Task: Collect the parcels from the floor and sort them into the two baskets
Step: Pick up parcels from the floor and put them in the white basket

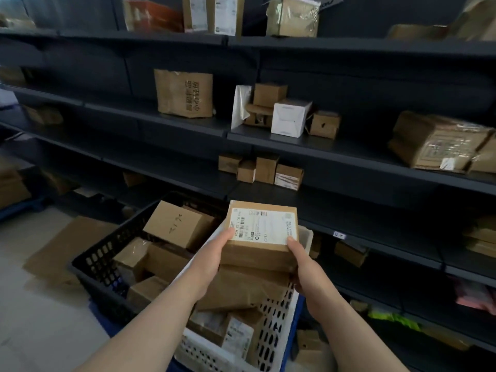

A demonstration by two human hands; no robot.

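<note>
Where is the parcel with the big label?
Head view, centre: the parcel is gripped by left hand and right hand, over the white basket, right of black basket.

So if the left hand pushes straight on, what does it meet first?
The left hand holds the box; beyond it, probably the small boxes on the shelf, depth unclear.

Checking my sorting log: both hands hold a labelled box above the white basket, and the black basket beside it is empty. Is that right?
Not quite. The head view shows the black basket is not empty: it holds several cardboard boxes. The rest stands: the left hand and right hand grip the labelled box above the white basket.
</note>
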